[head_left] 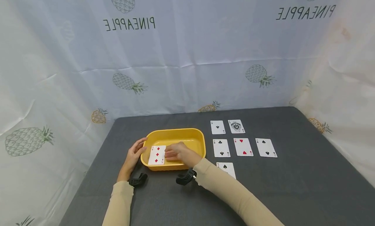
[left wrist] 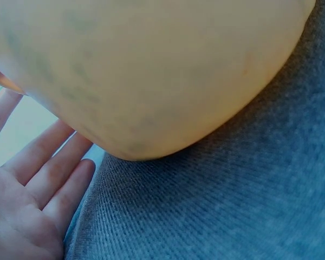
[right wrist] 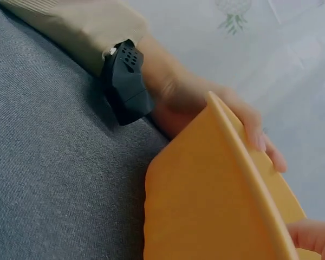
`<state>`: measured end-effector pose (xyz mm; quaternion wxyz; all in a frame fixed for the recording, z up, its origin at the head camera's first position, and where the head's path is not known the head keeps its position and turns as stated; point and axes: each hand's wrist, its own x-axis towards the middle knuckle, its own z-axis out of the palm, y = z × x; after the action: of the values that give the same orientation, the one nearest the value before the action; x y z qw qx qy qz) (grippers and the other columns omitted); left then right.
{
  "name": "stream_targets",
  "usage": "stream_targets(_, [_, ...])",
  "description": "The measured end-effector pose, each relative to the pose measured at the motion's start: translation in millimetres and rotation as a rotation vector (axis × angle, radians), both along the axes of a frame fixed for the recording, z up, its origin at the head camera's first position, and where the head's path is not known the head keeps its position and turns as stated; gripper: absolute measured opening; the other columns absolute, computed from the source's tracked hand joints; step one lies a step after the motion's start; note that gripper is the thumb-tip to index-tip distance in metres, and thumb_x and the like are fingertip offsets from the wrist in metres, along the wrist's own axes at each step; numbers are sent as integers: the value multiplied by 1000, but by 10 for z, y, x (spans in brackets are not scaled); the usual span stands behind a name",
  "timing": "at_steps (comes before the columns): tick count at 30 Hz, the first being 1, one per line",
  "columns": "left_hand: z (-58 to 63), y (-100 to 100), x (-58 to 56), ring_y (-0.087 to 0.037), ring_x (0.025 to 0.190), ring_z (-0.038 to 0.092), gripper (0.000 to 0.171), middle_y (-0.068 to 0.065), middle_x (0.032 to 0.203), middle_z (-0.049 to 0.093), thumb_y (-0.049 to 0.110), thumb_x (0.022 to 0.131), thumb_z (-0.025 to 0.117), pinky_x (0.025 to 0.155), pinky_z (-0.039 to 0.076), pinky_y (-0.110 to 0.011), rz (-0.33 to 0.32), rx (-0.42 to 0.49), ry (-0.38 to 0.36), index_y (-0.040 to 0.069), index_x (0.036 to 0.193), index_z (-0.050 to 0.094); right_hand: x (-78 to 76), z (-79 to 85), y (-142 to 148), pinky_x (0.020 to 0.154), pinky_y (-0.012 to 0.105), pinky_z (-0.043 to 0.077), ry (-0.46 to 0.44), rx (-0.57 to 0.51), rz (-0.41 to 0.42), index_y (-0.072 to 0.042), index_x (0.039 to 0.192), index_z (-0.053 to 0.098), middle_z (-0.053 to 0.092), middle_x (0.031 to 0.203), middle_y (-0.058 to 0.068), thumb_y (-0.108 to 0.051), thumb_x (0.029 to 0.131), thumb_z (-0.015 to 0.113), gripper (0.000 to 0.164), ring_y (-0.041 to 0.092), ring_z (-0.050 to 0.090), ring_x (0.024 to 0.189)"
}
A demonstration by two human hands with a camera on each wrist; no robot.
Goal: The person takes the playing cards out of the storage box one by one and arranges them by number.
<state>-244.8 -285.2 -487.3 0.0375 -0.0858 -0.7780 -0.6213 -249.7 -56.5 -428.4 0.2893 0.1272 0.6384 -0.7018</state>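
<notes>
In the lower middle of the frame, the three of diamonds (head_left: 157,154) sits inside the yellow tray (head_left: 187,132). The left hand (head_left: 134,153) rests fairly straight fingers at the tray's left rim; the right hand (head_left: 182,153) reaches the card's right edge, whether pinching I cannot tell.

A dark grey table (head_left: 307,174) spreads under and around the right hand (head_left: 180,152), its rounded far corners well beyond it. Past that far edge hangs a creased white cloth (head_left: 187,47), which also shows well to the left of the left hand (head_left: 133,156) and far to the right of the right one. Mirrored green lettering (head_left: 129,23) sits high up beyond the hands. Of the printed pineapples, a yellow pineapple (head_left: 99,117) lies beyond and left of the left hand, a large green pineapple (head_left: 26,141) farther out to its left.
</notes>
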Motion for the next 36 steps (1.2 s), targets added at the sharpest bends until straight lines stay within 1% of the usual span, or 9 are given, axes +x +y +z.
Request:
stream_targets(3, [3,1,3,12,108,55,46,18,120,56,15,99,52,89,45,-7,-1,4,-2,-2,141,43,8,-24,-27,91,37,56,6,16,-11,7,113,66,67,113,25,-5,87,65,28,28,70,96])
stream_targets(5, [4,-1,6,13,108,55,46,22,117,55,15,99,52,89,45,-6,1,7,-5,-1,141,43,-6,-29,-65,87,34,57,-10,33,-48,7,112,66,69,108,24,-2,84,68,29,27,72,92])
stream_targets(12, [7,-13,18,14,109,54,45,21,119,54,15,99,52,90,44,-5,10,1,-3,-2,140,43,-98,-63,-210,62,23,57,-19,128,-112,5,119,53,71,82,15,0,77,75,48,15,68,59])
stream_targets(19, [5,-5,3,15,109,53,46,23,118,54,16,99,53,90,44,-5,2,0,8,-2,140,43,-108,-62,-324,47,16,48,39,179,-132,6,97,66,59,62,4,1,77,76,23,8,51,46])
stream_targets(23, [5,3,-3,15,110,52,46,4,131,55,17,99,52,90,43,-5,5,-8,2,-1,141,43,-112,-57,-345,45,17,47,81,248,-111,6,89,70,55,55,2,-1,77,76,15,8,49,43])
stream_targets(25, [4,5,-2,14,110,53,46,0,132,54,16,99,52,90,44,-5,3,-5,4,-1,141,43,-125,-64,-345,44,18,47,97,268,-95,7,88,71,55,54,3,0,76,76,14,8,50,41])
stream_targets(27, [1,7,-2,14,110,53,46,4,129,56,16,99,52,89,44,-6,0,-1,8,-2,140,43,-138,-74,-342,44,18,48,109,294,-78,6,86,72,56,53,3,0,76,76,12,8,50,41])
stream_targets(30, [-9,5,-4,14,110,54,46,21,120,55,15,99,52,89,45,-6,-18,19,17,-3,140,42,-155,-100,-338,42,18,46,106,303,-67,6,85,71,55,52,4,1,77,75,10,8,50,40])
stream_targets(36, [-5,-5,-9,13,110,54,45,25,117,56,14,99,51,88,46,-7,-23,33,17,-4,140,42,-142,-103,-331,41,16,45,92,286,-71,6,82,69,56,52,4,2,78,72,6,8,50,39])
